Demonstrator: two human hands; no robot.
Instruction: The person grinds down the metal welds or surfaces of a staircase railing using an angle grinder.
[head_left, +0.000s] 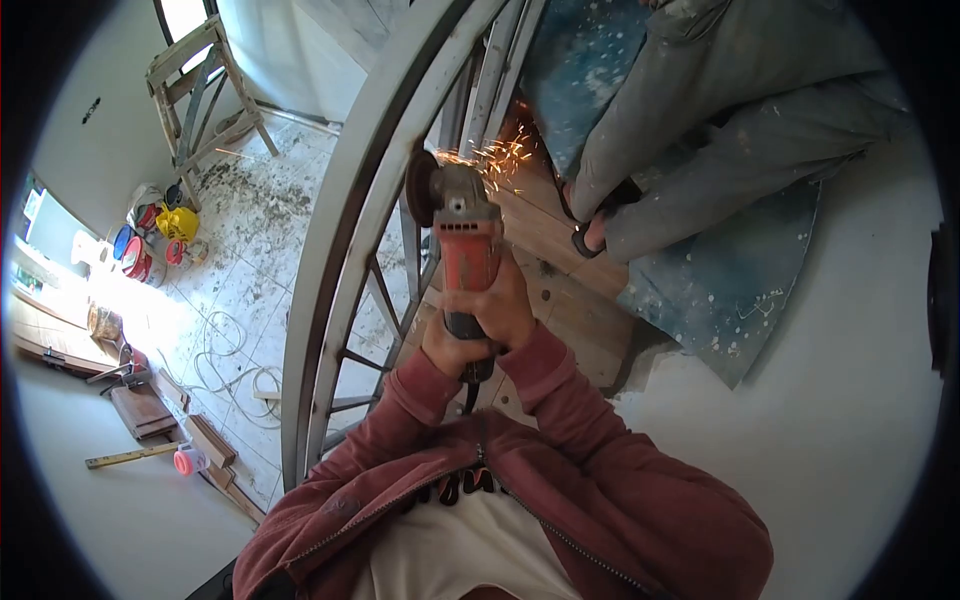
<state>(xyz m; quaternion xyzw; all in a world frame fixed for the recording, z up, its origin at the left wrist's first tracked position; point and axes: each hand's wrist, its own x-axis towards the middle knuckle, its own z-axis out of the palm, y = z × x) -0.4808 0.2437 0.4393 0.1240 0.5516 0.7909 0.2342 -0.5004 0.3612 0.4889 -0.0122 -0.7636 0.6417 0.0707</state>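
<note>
Both my hands are wrapped round a red and black angle grinder (pixel 468 255) in the middle of the view. My left hand (pixel 453 345) holds the rear of its body, and my right hand (pixel 503 305) grips the body just ahead on the right side. The dark grinding disc (pixel 422 188) meets the curved grey metal railing (pixel 345 200) near its upper part. Orange sparks (pixel 505 155) fly off to the right of the disc. The exact contact spot is partly hidden by the disc and the grinder's head.
Another person's legs in grey trousers (pixel 700 150) are close on the right, beside a paint-spotted blue-green sheet (pixel 700 310). Beyond the railing are a wooden stand (pixel 190 95), buckets (pixel 140 260), a loose cable (pixel 225 350), wood pieces (pixel 210 440) and a dirty tiled floor (pixel 265 225).
</note>
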